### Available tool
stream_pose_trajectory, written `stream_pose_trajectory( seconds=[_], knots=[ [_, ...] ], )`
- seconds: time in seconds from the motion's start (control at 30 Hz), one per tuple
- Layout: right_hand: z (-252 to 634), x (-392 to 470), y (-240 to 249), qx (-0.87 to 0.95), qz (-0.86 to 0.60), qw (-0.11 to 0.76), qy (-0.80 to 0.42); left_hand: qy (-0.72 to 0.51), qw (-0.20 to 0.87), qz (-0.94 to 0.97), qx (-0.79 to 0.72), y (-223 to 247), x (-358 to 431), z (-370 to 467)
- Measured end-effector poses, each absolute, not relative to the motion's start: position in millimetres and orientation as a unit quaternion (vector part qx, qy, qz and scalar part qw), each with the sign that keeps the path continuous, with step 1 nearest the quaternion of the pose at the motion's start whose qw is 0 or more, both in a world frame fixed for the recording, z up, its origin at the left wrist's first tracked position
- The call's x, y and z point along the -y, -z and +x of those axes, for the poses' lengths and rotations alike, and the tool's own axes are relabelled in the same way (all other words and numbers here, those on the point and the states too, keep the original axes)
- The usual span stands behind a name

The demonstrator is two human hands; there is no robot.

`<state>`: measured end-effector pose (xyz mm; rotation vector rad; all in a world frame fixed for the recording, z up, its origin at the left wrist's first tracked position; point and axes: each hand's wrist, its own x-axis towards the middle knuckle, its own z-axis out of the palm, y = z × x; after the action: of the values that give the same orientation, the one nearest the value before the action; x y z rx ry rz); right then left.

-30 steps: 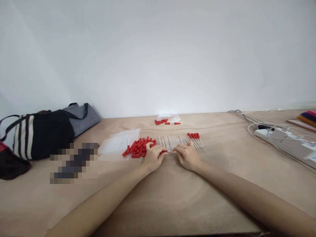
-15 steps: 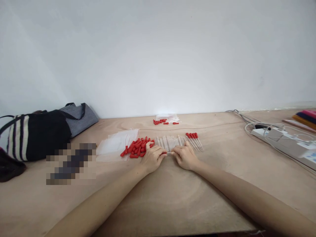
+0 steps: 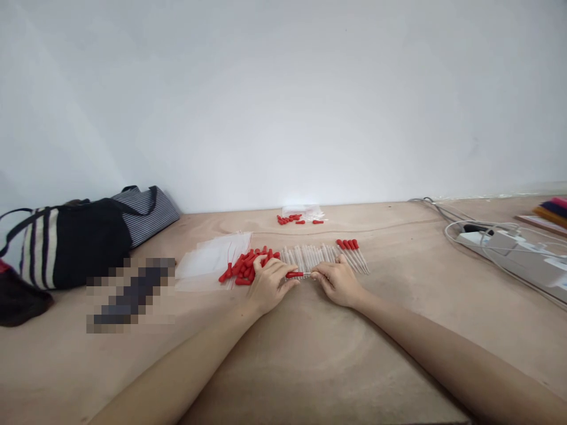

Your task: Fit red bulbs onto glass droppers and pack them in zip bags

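Left hand (image 3: 272,284) half-curled at the near left of the tube row (image 3: 308,255), thumb spread below the red bulb (image 3: 295,274); can't tell if its fingers grip the bulb or just touch it. Right hand (image 3: 337,282) at the row's near right, finger and thumb pinched together on a clear tube (image 3: 309,274). Bulb and tube sit end to end just on the near side of the row, long axis left-right, crosswise to the row's tubes; bulb's narrow neck points right, tube's far end hidden in the right hand. Left of the row, touching or nearly touching the left hand: loose red bulbs (image 3: 245,268), partly over flat plastic bags (image 3: 208,258). Right of the row: four bulb-capped droppers (image 3: 354,254), slanted, just behind the right hand. Beyond the row: small batch of red bulbs (image 3: 289,219) plus clear packet (image 3: 302,210), then table's back edge at the wall (image 3: 283,100). Far left of row: black bag (image 3: 93,242), pixelated dark patch. Far right: power strip (image 3: 509,257), looped cables (image 3: 447,230). Room to move on tabletop (image 3: 332,354) nearer than the row, between forearms, down to the front edge.
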<state>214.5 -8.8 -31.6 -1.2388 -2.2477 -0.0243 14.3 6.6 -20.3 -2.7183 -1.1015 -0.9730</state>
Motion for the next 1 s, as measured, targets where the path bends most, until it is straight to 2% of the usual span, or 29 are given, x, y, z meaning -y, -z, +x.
stream_pose_trajectory(
  seconds=[0.4, 0.47, 0.57, 0.7, 1.0],
  knots=[
    [220.6, 2.7, 26.4, 0.866, -0.408, 0.289, 0.003, 0.315, 0.056, -0.869, 0.376, 18.2, -4.5, 16.6],
    [233.7, -4.0, 24.0, 0.828, -0.462, 0.317, 0.022, 0.325, 0.064, -0.852, 0.404, 16.9, -6.7, 12.4],
    [258.4, -15.3, 23.2, 0.688, -0.625, 0.364, 0.062, 0.326, 0.065, -0.833, 0.442, 15.4, -11.5, 4.7],
    [278.3, -26.1, 28.6, 0.601, -0.731, 0.316, 0.061, 0.324, 0.066, -0.825, 0.458, 15.1, -15.7, -2.5],
    [267.5, -26.0, 26.0, 0.597, -0.781, 0.185, 0.010, 0.263, 0.062, -0.834, 0.482, 7.0, -12.3, -8.3]
  ],
)
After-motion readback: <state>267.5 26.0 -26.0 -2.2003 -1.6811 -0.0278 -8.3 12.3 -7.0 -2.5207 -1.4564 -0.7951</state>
